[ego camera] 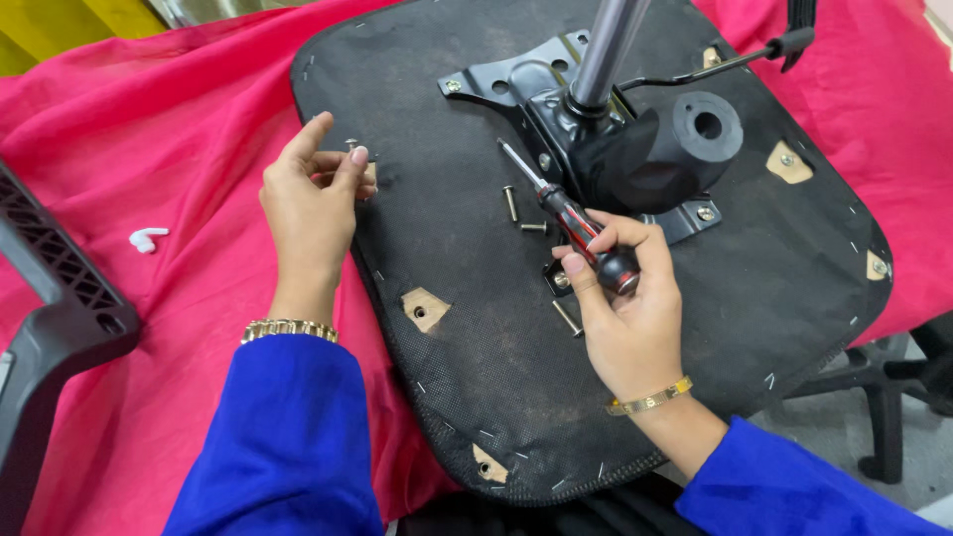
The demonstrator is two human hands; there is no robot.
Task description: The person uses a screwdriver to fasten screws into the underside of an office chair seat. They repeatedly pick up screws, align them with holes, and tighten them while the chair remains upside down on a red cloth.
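Right grip: the right hand (pixel 625 318) is closed round the red-and-black handle of a screwdriver (pixel 576 223), whose tip points up-left, lifted clear of any screw head.
Left grip: the left hand (pixel 313 194) pinches a small bolt (pixel 351 145) between thumb and fingertips at the left edge of the upturned seat base (pixel 476 377).
Loose bolts: three more (pixel 511 202) (pixel 534 228) (pixel 567 318) lie free on the black underside near the seat's middle, just beside the metal mechanism plate (pixel 516 79).
Roll risk: the seat base overhangs the red cloth (pixel 119 377) at its near edge; I judge a nudge from either wrist could send a bolt off that edge.
Slip risk: the pinched bolt is held only by its tip, so it could drop onto the cloth.
Tip risk: the screwdriver, angled and unseated, could scratch or skid off a head if pressed in crooked.
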